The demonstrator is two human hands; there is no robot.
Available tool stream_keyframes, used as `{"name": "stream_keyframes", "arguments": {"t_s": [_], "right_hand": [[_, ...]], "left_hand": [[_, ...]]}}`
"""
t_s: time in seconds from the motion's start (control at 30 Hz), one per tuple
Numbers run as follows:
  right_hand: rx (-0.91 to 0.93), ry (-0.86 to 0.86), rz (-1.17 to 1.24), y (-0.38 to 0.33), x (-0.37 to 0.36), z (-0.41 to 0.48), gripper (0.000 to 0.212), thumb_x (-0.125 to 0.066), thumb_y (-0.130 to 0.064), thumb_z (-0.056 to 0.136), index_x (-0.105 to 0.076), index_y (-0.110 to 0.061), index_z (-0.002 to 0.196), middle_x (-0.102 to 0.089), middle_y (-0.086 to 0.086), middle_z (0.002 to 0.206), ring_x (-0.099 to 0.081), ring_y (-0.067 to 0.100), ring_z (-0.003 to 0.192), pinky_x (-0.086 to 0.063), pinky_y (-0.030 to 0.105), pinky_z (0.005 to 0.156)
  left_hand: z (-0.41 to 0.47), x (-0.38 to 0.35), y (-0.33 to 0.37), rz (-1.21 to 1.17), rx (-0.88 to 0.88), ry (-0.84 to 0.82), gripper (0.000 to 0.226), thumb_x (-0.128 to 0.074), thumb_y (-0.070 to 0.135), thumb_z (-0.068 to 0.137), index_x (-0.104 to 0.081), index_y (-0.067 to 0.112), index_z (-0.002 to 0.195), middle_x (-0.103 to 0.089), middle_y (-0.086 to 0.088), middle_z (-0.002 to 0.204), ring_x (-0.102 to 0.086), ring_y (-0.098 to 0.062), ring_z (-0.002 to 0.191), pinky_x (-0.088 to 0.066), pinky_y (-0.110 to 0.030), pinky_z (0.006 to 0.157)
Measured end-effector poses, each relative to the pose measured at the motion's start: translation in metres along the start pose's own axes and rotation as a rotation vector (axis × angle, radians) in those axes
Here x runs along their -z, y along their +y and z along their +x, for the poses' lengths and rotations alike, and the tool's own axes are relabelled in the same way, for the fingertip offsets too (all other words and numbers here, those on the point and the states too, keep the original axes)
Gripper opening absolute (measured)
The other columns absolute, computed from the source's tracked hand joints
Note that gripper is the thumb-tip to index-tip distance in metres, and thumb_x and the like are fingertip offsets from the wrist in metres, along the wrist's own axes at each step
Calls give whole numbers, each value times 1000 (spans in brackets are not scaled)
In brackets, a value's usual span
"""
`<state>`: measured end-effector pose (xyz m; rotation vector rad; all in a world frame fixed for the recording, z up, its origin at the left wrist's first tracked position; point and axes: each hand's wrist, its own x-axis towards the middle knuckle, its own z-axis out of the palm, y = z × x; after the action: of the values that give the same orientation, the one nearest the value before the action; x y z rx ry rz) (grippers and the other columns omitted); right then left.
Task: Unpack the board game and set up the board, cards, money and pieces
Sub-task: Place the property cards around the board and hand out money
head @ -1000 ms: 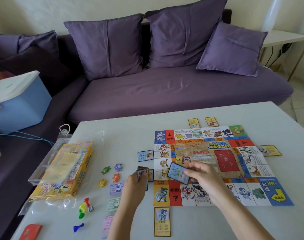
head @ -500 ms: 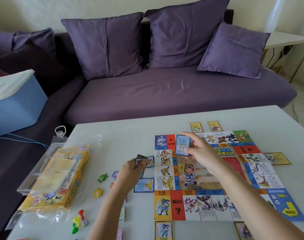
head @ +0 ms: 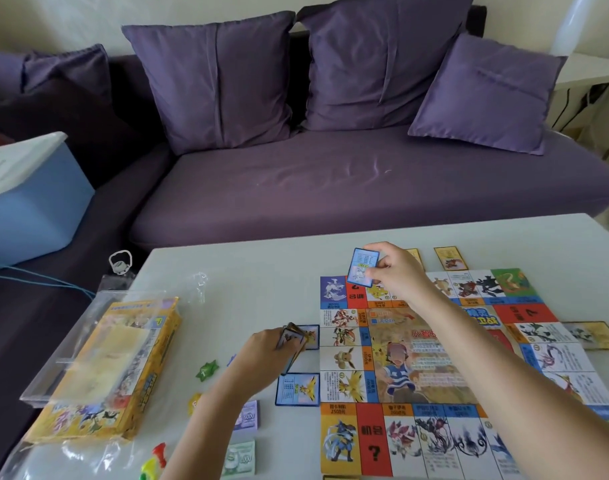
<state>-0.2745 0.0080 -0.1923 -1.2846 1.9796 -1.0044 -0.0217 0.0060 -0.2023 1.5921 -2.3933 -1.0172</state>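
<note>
The blue-bordered paper card (head: pixel 362 267) in the right hand (head: pixel 396 271) looks thin, light and glossy. I judge it stiff enough to keep flat under a light pinch, quick to slide on the smooth white table (head: pixel 247 282), and easy to crease if squeezed across its face. The sound hold is the one in use: thumb and fingertips pinch its right edge, and most of the face is uncovered so the print can be read. The card hangs tilted in the air over the far left corner of the printed square game board (head: pixel 431 372), above the red question-mark square and just beside the corner square with the white bird. Laying it down probably calls for lowering one edge first and then letting go, since a flat card is hard to lift again off a slick top.

Its face has a pale blue panel of small text at the top and a white winged creature below, much like that corner square. The left hand (head: pixel 265 351) is at the board's left edge, fingers curled round a small fanned stack of cards (head: pixel 292 337). A second blue card with a yellow bird (head: pixel 297 389) lies flat on the table, touching that edge
</note>
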Motion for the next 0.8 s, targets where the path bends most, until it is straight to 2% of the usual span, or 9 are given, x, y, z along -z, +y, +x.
{"name": "stream_keyframes", "arguments": {"t_s": [0.07, 0.17, 0.27, 0.33, 0.4, 0.5, 0.63, 0.7, 0.8], "right_hand": [[8, -9, -23, 0, -1, 4, 43, -61, -10, 91, -50, -20, 131, -62, -2, 87, -58, 4, 73, -46, 22, 56], [4, -18, -28, -1, -7, 15, 43, -61, -9, 90, -50, -19, 130, -63, 0, 88, -62, 12, 79, -46, 23, 59], [-15, -56, -11, -5, -18, 33, 42, -62, -9, 90, -50, -19, 129, -66, 5, 95, -64, 16, 83, -49, 25, 63], [-15, -97, -20, -7, -27, 48, 43, -63, -8, 89, -50, -18, 130, -67, 8, 100, -65, 15, 82, -48, 22, 60], [-3, -133, -75, -9, -36, 63, 45, -63, -7, 89, -51, -17, 131, -67, 10, 104, -65, 16, 83, -49, 24, 63], [-1, -141, -204, -6, -45, 78, 44, -68, -9, 85, -54, -15, 127, -64, 10, 117, -62, 21, 99, -48, 28, 73], [-9, -128, -313, 1, -50, 92, 44, -74, -15, 80, -62, -15, 123, -57, 10, 126, -56, 23, 109, -41, 27, 81], [2, -137, -326, 4, -50, 95, 43, -74, -16, 80, -63, -15, 122, -54, 10, 128, -54, 24, 113, -39, 28, 86], [20, -141, -341, 7, -50, 97, 43, -74, -18, 81, -64, -16, 122, -53, 10, 128, -53, 23, 114, -39, 28, 86]], "left_hand": [[-1, -1, -1, -32, -11, 3, 33, -45, 27, 98, -42, 15, 68, -41, 4, 60, -31, -10, 54, -26, -16, 46], [-6, 0, -1, -148, -62, 78, 32, -45, 25, 98, -44, 17, 68, -42, 5, 61, -34, -10, 55, -28, -17, 50], [-11, 5, -3, -300, -127, 171, 22, -46, 27, 98, -60, 18, 83, -55, 5, 71, -45, -9, 64, -39, -18, 61], [-11, 8, -5, -406, -127, 220, 33, -45, 39, 93, -65, 13, 93, -62, 0, 77, -50, -10, 71, -44, -28, 70], [-11, 10, -8, -460, -87, 267, 40, -44, 44, 87, -66, 11, 93, -67, -12, 81, -53, -14, 72, -46, -35, 69], [-10, 7, -12, -500, -51, 270, 41, -45, 43, 86, -68, 10, 95, -69, -16, 92, -57, -15, 76, -52, -44, 75], [-7, 3, -17, -560, -53, 261, 44, -46, 45, 87, -67, 7, 96, -68, -20, 97, -56, -15, 79, -50, -37, 74], [-6, 2, -16, -605, -36, 269, 27, -49, 31, 97, -69, 15, 91, -71, -14, 94, -61, -16, 82, -52, -36, 76], [-5, 4, -12, -691, 1, 268, 25, -47, 17, 98, -68, 28, 89, -75, 5, 93, -69, -14, 91, -55, -33, 82]]}}
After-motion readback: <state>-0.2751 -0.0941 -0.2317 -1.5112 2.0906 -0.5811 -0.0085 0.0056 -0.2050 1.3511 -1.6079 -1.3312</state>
